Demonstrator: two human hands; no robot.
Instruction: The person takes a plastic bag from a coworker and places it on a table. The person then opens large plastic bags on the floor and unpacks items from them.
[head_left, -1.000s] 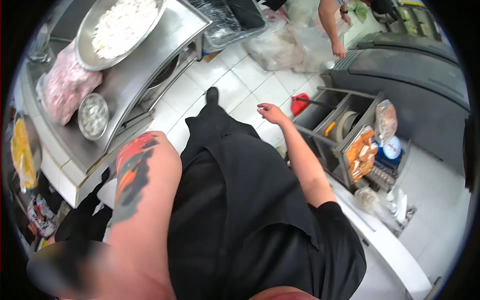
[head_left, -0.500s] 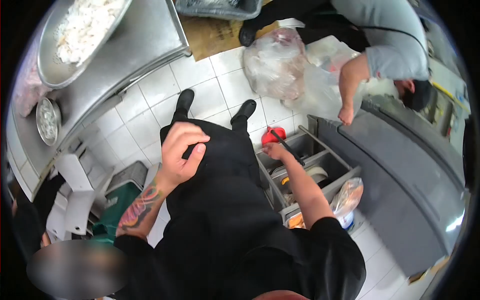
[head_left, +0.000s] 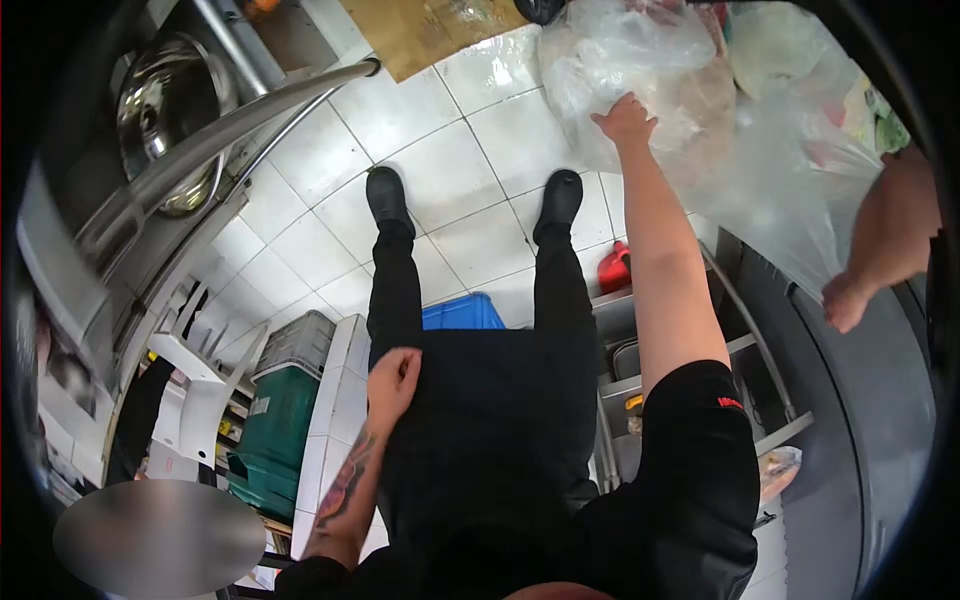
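My right hand (head_left: 627,120) reaches forward with fingers spread, over the near side of a large clear plastic bag (head_left: 640,55). Whether its fingertips press on the plastic is hard to tell. Something pinkish shows through the bag, which sits on the tiled floor. My left hand (head_left: 394,382) hangs beside my black apron (head_left: 475,400), its fingers loosely curled with nothing visible in them. At the right, a co-worker's hand (head_left: 848,300) is closed at the lower edge of another translucent bag (head_left: 780,170).
A grey divided bin (head_left: 770,440) stands by my right leg, with a red item (head_left: 614,268) near it. A grey cabinet (head_left: 850,420) lies further right. On the left are a metal rail (head_left: 250,110), a shiny bowl (head_left: 175,120) and a green container (head_left: 270,435). A blue crate (head_left: 465,312) shows between my legs.
My right hand has moved from over the grey bin forward to the bag. My left hand has lowered to my side and curled. The view has shifted; the co-worker's hand now grips plastic.
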